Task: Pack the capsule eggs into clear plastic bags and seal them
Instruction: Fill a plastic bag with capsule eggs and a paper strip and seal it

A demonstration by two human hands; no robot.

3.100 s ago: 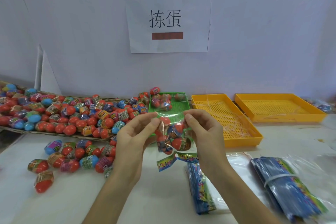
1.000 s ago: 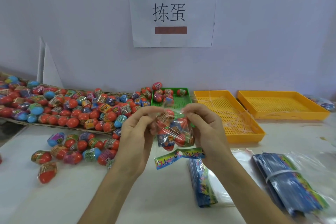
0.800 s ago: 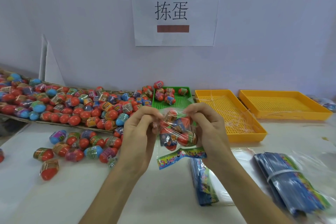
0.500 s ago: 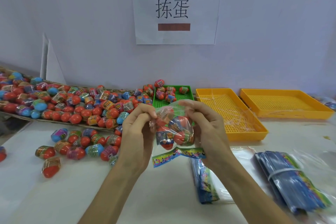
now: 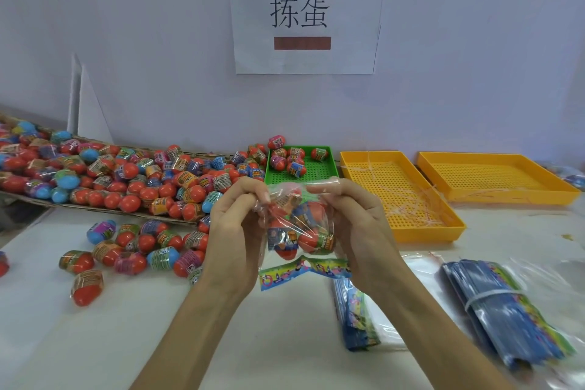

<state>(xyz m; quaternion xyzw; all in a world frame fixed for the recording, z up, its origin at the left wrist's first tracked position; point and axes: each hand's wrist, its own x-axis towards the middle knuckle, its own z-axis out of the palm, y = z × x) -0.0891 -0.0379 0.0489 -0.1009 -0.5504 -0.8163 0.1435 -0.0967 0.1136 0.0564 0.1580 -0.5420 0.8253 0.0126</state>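
Note:
A clear plastic bag (image 5: 299, 225) with several red and blue capsule eggs inside hangs above the white table, its printed strip (image 5: 304, 271) at the bottom. My left hand (image 5: 235, 231) pinches the bag's top left edge. My right hand (image 5: 354, 225) pinches the top right edge and wraps the bag's side. A big heap of loose capsule eggs (image 5: 126, 177) lies on a cardboard sheet at the left, and more eggs (image 5: 133, 250) are scattered on the table in front of it.
A green perforated tray (image 5: 326, 168) with a few eggs stands behind the bag. Two yellow trays (image 5: 408, 231) (image 5: 506, 196) sit at the right. Bundles of flat empty bags (image 5: 506, 304) (image 5: 357, 317) lie at front right. A paper sign (image 5: 304, 9) hangs on the wall.
Both hands have drawn closer together at the bag's mouth and folded its top over; the bag has bunched up round the eggs and risen slightly.

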